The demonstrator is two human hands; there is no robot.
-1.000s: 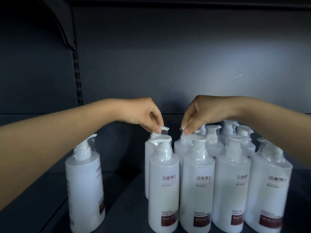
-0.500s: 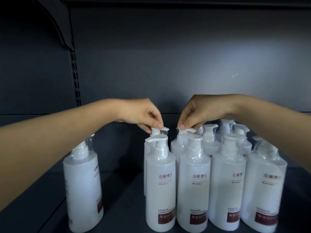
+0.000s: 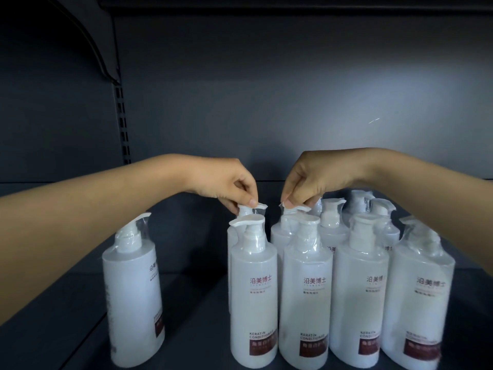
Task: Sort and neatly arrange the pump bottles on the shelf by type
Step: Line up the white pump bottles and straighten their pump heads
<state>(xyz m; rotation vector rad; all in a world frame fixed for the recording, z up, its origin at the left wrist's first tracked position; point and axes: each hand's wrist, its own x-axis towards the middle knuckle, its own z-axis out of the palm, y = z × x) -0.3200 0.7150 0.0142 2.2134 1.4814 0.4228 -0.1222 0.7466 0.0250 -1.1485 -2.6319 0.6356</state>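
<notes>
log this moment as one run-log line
phase: second-row alignment | left hand: pinches left pump head | right hand: pinches right pump head | lone bottle: stands apart, left | front row: four upright

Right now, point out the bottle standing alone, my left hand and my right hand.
lone bottle (image 3: 130,289): head view, on its white body.
left hand (image 3: 226,184): head view, on the back of the hand.
right hand (image 3: 314,177): head view, on the back of the hand.

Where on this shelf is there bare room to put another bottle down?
Bare shelf floor lies between the lone left bottle and the front-row bottles, reaching the wall. The right side is crowded: packed rows, where the left hand and right hand pinch rear pumps.
</notes>
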